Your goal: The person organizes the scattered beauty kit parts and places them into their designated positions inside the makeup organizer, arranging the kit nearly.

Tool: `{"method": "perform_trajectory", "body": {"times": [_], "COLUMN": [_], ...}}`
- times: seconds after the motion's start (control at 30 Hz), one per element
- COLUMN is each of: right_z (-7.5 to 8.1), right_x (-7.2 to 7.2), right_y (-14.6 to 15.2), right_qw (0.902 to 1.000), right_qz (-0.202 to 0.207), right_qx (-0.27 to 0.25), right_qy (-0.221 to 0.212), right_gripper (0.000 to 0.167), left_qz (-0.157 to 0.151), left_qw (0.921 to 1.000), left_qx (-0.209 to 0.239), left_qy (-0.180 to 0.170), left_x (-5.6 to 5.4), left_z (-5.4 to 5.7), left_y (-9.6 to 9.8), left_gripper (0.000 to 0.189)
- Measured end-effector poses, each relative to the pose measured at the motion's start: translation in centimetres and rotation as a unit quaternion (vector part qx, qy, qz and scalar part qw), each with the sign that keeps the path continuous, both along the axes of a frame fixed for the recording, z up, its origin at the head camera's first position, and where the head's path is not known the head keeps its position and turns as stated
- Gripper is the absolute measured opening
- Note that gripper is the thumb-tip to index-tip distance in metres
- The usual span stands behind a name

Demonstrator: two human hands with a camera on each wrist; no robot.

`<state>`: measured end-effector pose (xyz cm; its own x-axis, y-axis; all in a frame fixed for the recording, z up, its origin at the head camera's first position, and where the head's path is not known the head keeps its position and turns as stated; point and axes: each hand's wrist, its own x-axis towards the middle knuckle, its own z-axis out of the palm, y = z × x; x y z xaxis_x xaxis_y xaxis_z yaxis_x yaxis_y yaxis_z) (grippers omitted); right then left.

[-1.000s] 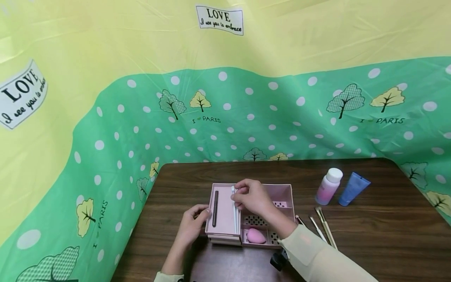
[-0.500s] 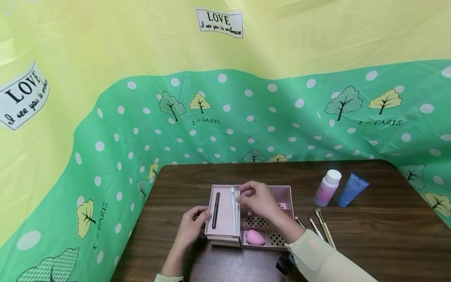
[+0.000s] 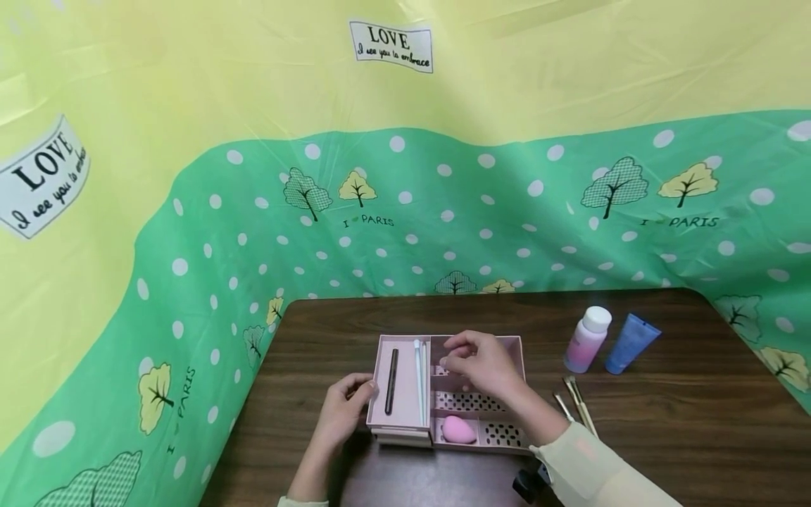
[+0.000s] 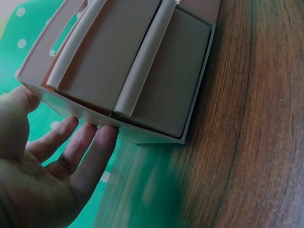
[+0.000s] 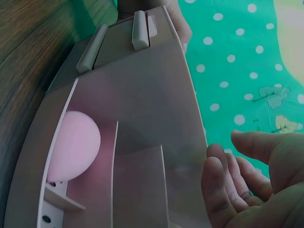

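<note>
A pink desk organizer (image 3: 405, 405) stands on the table. In its top left tray lie a dark pencil-like stick (image 3: 392, 382) and, along the right wall, thin pale sticks (image 3: 419, 384) resembling slim makeup brushes. My left hand (image 3: 345, 405) rests against the organizer's left side; in the left wrist view its fingertips touch the wall below the thumb. Over the right-hand compartments hovers my right hand (image 3: 484, 365), loosely bent and holding nothing. The right wrist view shows it beside the organizer wall (image 5: 147, 90). A pink makeup sponge (image 3: 459, 429) sits in the front compartment.
Right of the organizer, makeup brushes (image 3: 579, 405) lie on the wooden table (image 3: 684, 422). Behind them stand a pink-and-white bottle (image 3: 588, 339) with a white cap and a blue tube (image 3: 632, 343). A green and yellow patterned cloth (image 3: 405, 232) hangs behind the table.
My right hand has let go of a thin pale stick, which lies in the left tray, and has moved right over the compartments. My left hand has stayed at the organizer's side.
</note>
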<state>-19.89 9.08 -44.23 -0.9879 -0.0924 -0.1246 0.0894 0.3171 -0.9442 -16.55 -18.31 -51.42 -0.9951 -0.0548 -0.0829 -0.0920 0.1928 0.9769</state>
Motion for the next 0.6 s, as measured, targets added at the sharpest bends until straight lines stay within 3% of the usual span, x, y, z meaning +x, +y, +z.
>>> {"method": "perform_trajectory", "body": {"times": [0.3, 0.6], "right_z": [-0.6, -1.0], "right_x": [0.4, 0.7], "right_y": [1.8, 3.7], "right_qw": [0.9999, 0.9998], "right_qz": [-0.007, -0.010], "right_qx": [0.013, 0.014], "right_qy": [0.008, 0.004], "right_gripper": [0.026, 0.031], "left_qz": [0.002, -0.008], "left_qw": [0.9999, 0.9994], "left_qx": [-0.012, 0.017], "left_qy": [-0.007, -0.029], "left_x": [0.1, 0.1], "left_z": [-0.1, -0.1], "left_y": [0.0, 0.0], "left_gripper": [0.027, 0.032]}}
